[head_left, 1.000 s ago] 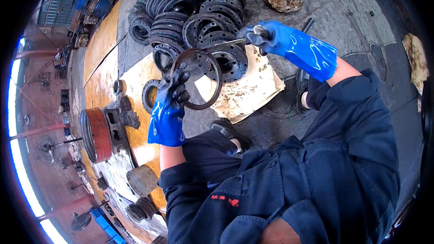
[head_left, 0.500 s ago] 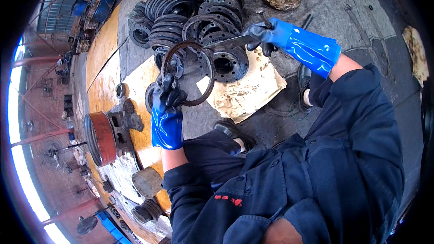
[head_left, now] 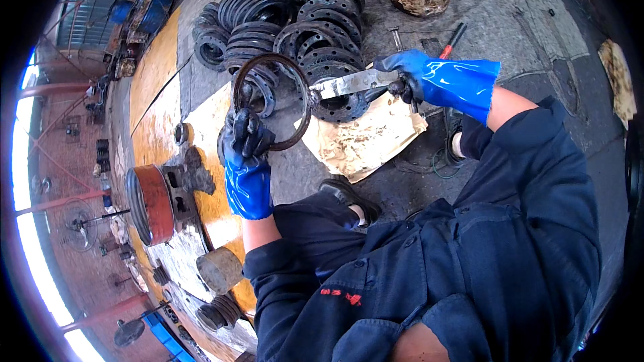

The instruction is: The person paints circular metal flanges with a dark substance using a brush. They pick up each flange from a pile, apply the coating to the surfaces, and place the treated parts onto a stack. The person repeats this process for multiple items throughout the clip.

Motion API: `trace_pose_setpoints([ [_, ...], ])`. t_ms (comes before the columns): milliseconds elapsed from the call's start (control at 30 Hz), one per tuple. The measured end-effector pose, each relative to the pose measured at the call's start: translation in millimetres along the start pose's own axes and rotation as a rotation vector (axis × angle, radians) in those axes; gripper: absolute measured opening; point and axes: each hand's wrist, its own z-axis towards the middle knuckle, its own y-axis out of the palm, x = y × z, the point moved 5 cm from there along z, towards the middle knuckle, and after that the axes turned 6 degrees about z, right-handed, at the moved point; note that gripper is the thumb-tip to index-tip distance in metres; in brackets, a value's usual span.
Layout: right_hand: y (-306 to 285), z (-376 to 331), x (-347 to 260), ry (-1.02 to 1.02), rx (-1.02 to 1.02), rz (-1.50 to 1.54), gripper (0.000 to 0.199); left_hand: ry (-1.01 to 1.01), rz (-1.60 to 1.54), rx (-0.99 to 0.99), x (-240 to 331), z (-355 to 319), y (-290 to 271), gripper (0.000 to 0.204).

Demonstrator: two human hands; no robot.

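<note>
Left grip [head_left: 247, 139] holding dark ring [head_left: 272, 58]; right grip [head_left: 405, 72] holding flat blade [head_left: 355, 84]; illegible red marking [head_left: 353, 299] on jacket [head_left: 436, 255]

head cam: fisheye on the wearer's head, staring down
jacket [head_left: 429, 255]: super close, bottom edge
left hand [head_left: 246, 139], right hand [head_left: 402, 75]: kinda mid-range
reddish wall [head_left: 84, 275]: way off, left

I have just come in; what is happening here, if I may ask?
The person's gloved left hand holds up a thin dark ring. The gloved right hand holds a flat metal blade, its tip seemingly at the ring's right side. Beyond them, dark round metal parts lie in rows, the nearest overlapping a stained pale sheet.
</note>
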Motion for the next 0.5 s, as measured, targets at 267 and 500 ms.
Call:
trace_pose_setpoints([
  [267,24,-20,26,0.311,-0.043,0.179,0.02,0.137,0.187,0.102,9,-9,24,0.014],
  [500,47,-55,42,0.601,-0.352,0.468,0.032,0.192,0.125,-0.032,14,-8,18,0.018],
])
